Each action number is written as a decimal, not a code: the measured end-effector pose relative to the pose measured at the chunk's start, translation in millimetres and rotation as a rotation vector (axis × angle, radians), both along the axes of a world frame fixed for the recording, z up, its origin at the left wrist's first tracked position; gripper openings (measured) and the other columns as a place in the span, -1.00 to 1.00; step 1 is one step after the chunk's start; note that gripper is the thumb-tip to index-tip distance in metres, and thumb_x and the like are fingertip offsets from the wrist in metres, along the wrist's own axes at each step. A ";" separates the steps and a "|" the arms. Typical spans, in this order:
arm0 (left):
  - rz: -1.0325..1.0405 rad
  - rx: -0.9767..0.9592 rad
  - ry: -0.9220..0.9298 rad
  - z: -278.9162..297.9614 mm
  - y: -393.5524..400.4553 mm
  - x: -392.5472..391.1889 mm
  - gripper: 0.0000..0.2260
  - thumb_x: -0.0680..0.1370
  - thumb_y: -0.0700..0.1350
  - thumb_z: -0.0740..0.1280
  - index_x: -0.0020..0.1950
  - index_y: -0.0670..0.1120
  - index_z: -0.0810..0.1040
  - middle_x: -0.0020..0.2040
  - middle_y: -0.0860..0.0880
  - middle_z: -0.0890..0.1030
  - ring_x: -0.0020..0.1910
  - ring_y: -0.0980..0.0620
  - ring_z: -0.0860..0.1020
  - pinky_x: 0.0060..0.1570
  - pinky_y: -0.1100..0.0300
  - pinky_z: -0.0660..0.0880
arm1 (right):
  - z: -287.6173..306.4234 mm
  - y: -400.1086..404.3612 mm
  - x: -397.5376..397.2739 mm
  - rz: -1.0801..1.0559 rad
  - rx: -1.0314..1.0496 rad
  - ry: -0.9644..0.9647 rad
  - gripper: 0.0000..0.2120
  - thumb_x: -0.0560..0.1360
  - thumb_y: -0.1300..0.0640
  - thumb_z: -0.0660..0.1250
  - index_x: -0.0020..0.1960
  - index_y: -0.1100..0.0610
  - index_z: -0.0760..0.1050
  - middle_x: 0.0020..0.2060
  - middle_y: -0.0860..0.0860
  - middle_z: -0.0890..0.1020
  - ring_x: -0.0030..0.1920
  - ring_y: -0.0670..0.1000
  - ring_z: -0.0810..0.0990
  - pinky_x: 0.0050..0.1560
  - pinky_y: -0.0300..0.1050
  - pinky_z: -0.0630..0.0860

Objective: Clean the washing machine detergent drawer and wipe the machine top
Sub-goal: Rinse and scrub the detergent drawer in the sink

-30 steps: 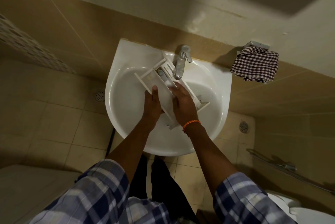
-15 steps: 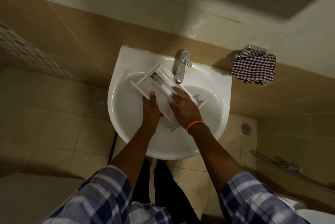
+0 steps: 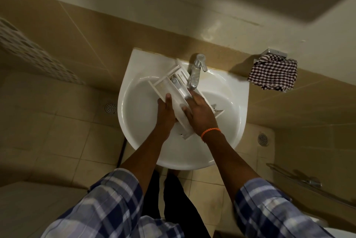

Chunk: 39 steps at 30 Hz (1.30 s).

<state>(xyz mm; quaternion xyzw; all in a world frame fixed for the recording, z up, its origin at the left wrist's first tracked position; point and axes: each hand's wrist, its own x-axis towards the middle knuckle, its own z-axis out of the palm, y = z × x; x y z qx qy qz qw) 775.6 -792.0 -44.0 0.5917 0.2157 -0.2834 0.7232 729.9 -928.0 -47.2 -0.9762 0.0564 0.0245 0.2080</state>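
Over white basin (image 3: 134, 106), white compartmented detergent drawer (image 3: 178, 94), tilted, both hands gripping.

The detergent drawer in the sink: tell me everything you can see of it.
The detergent drawer is white, plastic-looking, long and divided into compartments, with a grey insert near its far end. It lies diagonally over the white basin, far end under the chrome tap. The left hand grips its left side; the right hand rests on its right. Running water is not discernible.
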 end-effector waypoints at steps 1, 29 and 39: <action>0.004 -0.003 0.003 -0.8 0.2 0.6 -0.63 0.74 0.22 0.13 0.49 0.11 0.31 0.30 -0.05 0.59 0.22 -0.08 0.64 0.01 -0.12 0.71 | -0.8 -5.8 -7.1 0.006 -0.046 -0.006 -0.67 0.71 0.00 0.24 0.33 0.19 0.56 0.50 0.14 0.44 0.45 0.17 0.42 0.48 0.08 0.44; 0.055 0.035 0.040 -1.0 -19.3 9.6 -0.47 0.71 0.28 0.16 0.57 0.02 0.28 0.32 -0.06 0.56 0.27 -0.10 0.60 0.25 -0.20 0.62 | 15.5 -0.4 -6.2 -0.222 0.072 -0.056 -0.60 0.66 0.13 0.25 0.47 0.14 0.52 0.48 0.10 0.48 0.48 0.10 0.43 0.55 -0.01 0.36; 0.054 -0.029 0.074 3.4 -19.8 10.9 -0.50 0.74 0.20 0.15 0.60 -0.01 0.19 0.32 -0.11 0.52 0.15 -0.03 0.61 -0.12 0.03 0.67 | 29.6 16.4 5.9 -0.306 0.119 -0.055 -0.63 0.62 0.19 0.25 0.40 0.13 0.57 0.24 0.15 0.66 0.24 0.18 0.61 0.28 0.07 0.57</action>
